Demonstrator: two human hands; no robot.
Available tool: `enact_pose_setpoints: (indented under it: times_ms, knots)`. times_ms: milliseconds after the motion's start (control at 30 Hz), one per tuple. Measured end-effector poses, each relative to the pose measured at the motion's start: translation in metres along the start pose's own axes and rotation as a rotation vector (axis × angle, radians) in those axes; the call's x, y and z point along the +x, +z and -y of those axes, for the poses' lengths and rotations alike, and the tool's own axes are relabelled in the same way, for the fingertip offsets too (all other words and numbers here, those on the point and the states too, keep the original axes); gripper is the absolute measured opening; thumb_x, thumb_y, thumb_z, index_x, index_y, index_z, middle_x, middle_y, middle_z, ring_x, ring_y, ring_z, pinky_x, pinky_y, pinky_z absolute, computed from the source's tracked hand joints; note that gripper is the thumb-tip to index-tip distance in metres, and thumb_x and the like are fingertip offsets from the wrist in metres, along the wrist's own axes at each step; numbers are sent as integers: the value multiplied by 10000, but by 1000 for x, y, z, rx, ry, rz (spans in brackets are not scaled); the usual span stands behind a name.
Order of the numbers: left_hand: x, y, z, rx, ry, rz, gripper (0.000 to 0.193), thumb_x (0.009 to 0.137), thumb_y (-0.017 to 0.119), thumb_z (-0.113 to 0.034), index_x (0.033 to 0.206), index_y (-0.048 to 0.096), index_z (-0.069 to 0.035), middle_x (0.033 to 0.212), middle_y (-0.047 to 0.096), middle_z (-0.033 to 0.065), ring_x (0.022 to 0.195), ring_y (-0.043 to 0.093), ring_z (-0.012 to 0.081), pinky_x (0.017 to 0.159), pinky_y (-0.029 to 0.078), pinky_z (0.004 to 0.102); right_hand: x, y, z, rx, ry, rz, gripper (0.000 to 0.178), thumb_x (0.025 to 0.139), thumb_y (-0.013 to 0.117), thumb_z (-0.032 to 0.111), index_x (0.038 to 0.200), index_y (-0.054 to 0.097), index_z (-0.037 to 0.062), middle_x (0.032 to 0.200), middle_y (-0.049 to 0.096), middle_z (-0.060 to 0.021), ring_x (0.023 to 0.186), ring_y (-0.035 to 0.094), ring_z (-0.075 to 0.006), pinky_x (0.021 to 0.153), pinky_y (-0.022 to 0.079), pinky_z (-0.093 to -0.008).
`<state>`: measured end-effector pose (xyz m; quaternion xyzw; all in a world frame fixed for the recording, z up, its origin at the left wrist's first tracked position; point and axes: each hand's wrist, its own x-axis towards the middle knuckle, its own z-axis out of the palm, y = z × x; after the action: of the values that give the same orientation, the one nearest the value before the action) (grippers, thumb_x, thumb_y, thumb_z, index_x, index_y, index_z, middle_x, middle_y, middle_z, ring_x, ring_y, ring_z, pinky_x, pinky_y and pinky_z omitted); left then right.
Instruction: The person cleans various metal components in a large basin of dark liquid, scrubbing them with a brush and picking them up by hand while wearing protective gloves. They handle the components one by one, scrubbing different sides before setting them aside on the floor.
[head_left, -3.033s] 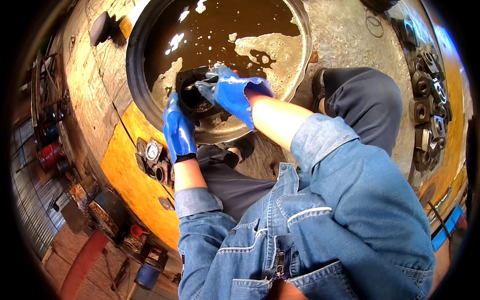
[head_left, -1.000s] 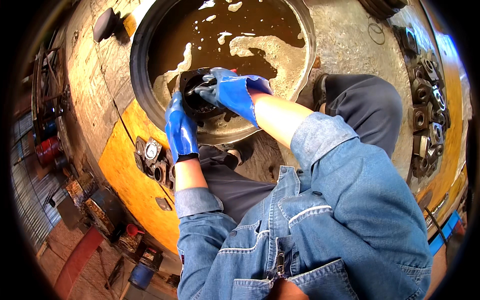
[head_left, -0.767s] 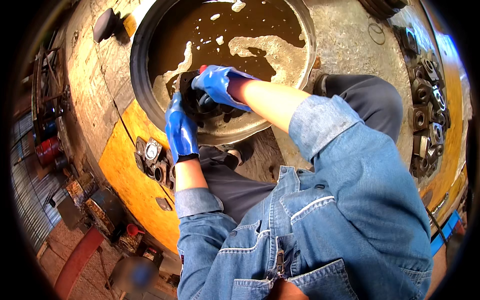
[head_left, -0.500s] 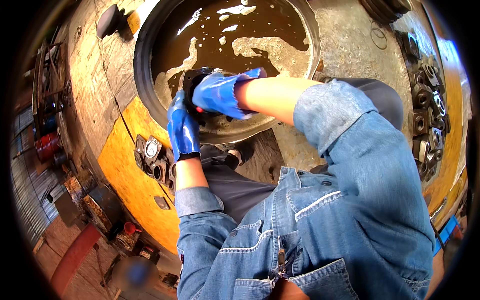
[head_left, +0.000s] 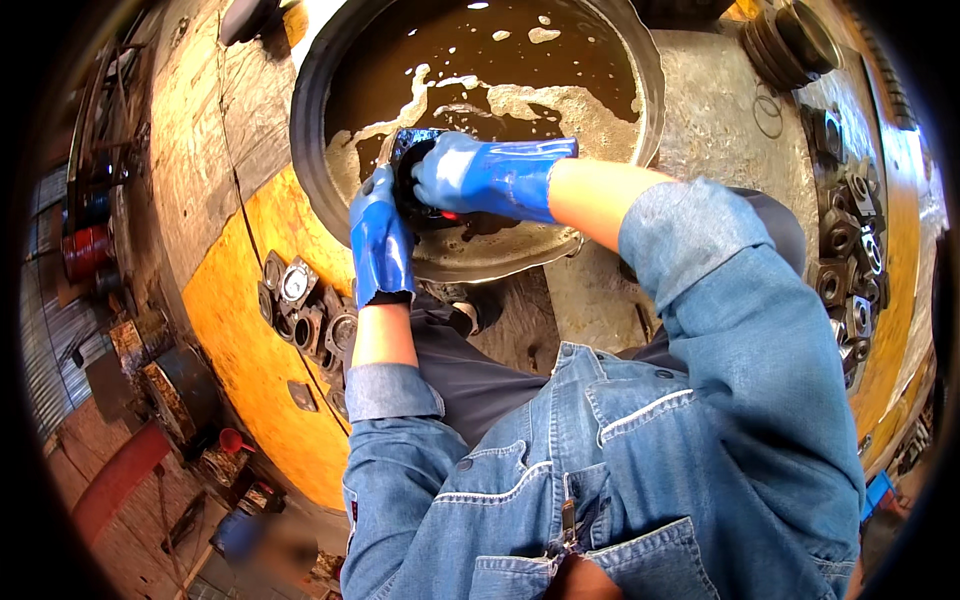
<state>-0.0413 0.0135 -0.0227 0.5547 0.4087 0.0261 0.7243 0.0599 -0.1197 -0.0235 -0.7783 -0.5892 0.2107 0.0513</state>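
At the basin (head_left: 308, 130), the left hand (head_left: 381, 235) grips a wet metal part (head_left: 408, 143) that could slip if the right hand (head_left: 480, 175), clenching a red-ended tool (head_left: 450, 215), pushes hard.

Jacket (head_left: 640, 480) was blue denim, with pale topstitching (head_left: 650, 418), flapped chest pockets (head_left: 650, 560) and a front zip (head_left: 568, 515); sleeves (head_left: 400, 465) were rolled into broad, paler cuffs (head_left: 690, 245). Left hand (head_left: 380, 238) and right hand (head_left: 455, 170) wore glossy blue gauntlet gloves (head_left: 525, 180). Trousers (head_left: 470, 375) were dark grey.
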Motion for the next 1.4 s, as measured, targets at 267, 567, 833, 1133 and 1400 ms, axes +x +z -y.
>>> enact_pose_setpoints:
  times_ms: [267, 567, 833, 1133, 1400]
  knots:
    - [8, -7, 5, 146, 55, -12, 423, 1048, 600, -365, 1183, 722, 17, 996, 735, 93, 827, 654, 177, 723, 524, 308, -13, 18, 6, 604, 259, -209, 244, 871, 703, 201, 1105, 771, 193, 1048, 759, -158, 997, 725, -376, 857, 592, -457]
    - [1, -6, 3, 250, 114, -39, 430, 1047, 606, -418, 1116, 749, -18, 793, 636, 25, 639, 532, 126, 568, 411, 292, -48, 11, 16, -215, -228, -373, 327, 1007, 561, 249, 1276, 650, 86, 1166, 697, -163, 853, 754, -345, 696, 584, -506]
    - [3, 0, 3, 265, 105, 10, 450, 1040, 623, -347, 1233, 713, 49, 1106, 748, 108, 944, 662, 178, 867, 524, 315, -8, -15, 11, 2, 402, 240, 358, 958, 626, 160, 1313, 659, 132, 1299, 714, -114, 1139, 729, -321, 905, 602, -489]
    - [26, -24, 18, 309, 156, 2, 428, 1039, 617, -310, 1272, 706, 38, 1151, 747, 111, 999, 670, 187, 877, 521, 303, -39, -32, -39, 870, 610, -21, 480, 897, 728, 499, 1036, 760, 42, 853, 728, -60, 726, 669, -178, 688, 522, -363]
    - [2, -13, -3, 336, 87, -38, 490, 1047, 591, -374, 1263, 707, 50, 1152, 739, 127, 1027, 662, 209, 956, 506, 317, -23, 21, -35, 2366, 930, -351, 197, 1020, 694, 323, 1116, 751, 160, 942, 779, -77, 668, 702, -175, 508, 539, -236]
